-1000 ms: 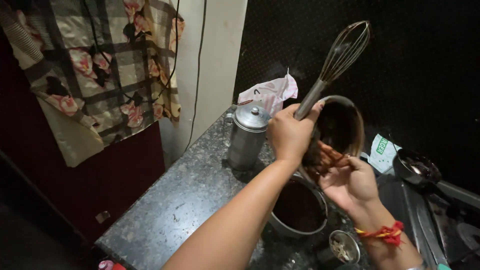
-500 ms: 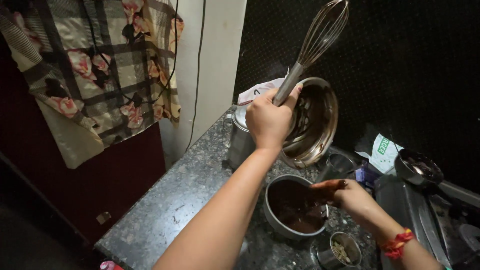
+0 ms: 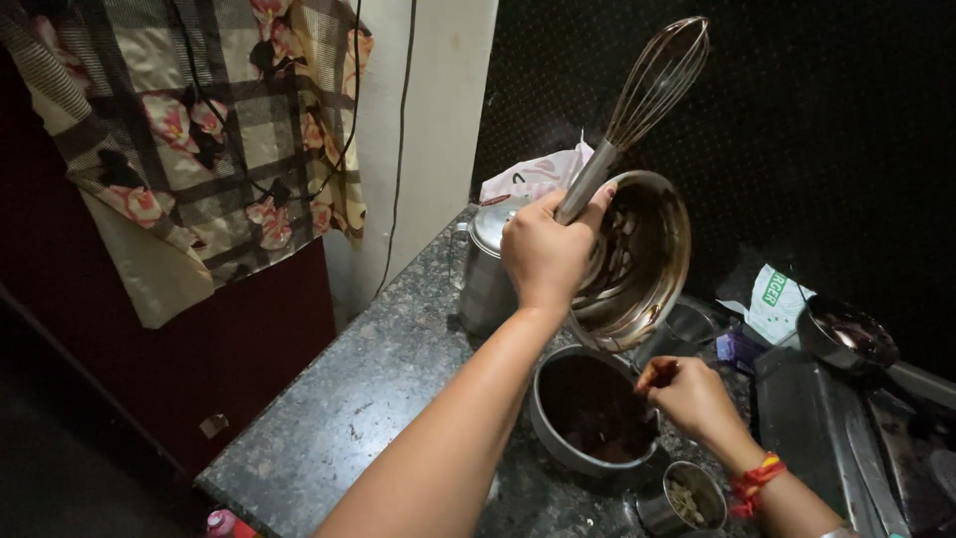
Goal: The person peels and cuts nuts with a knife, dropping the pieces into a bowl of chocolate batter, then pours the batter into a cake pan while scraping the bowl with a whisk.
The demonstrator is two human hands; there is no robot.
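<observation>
So the left hand (image 3: 543, 249) is clenched round a wire whisk (image 3: 647, 95) and the rim of a steel mixing bowl (image 3: 637, 259), tipped up over a round cake tin (image 3: 593, 413) of dark batter on the granite counter (image 3: 368, 399). The right hand (image 3: 692, 399) hovers at the tin's edge, fingers curled, maybe batter-smeared, gripping nothing I can see.

worktop (image 3: 368, 399): speckled dark granite | lidded steel jug (image 3: 485, 269): at worktop's back edge | floral checked cloth (image 3: 199, 130): hanging left of worktop | small steel cup (image 3: 682, 498): worktop's near right | dark pan (image 3: 846, 339): right of worktop
</observation>
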